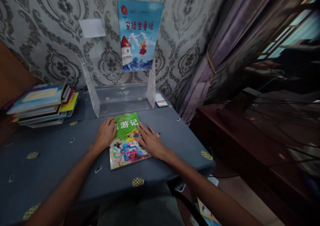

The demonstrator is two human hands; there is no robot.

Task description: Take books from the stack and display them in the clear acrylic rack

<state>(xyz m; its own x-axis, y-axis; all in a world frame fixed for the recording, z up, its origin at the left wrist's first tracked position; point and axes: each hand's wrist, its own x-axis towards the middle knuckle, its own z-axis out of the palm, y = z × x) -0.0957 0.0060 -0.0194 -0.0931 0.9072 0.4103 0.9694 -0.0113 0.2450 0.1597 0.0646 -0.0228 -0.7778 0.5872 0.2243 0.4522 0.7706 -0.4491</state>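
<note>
A children's book (130, 149) with a green and pictured cover lies flat and slightly turned on the table, its front cover up. My left hand (105, 133) rests along the book's upper left edge, fingers stretched forward, covering part of the title. On the right side, my right hand (151, 141) lies across the book's edge with its fingers spread, the tips on the cover. Neither hand is seen lifting the book. Just beyond it stands a clear acrylic stand (122, 99). A blue book (140, 36) appears upright above the stand, against the wall.
A stack of books (40, 103) sits at the table's left back. Dark patterned cloth (82, 172) covers the table. A white card-like piece (92, 28) shows near the wall. To the right are a purple curtain (200, 73) and a dark red desk (240, 136) with cables.
</note>
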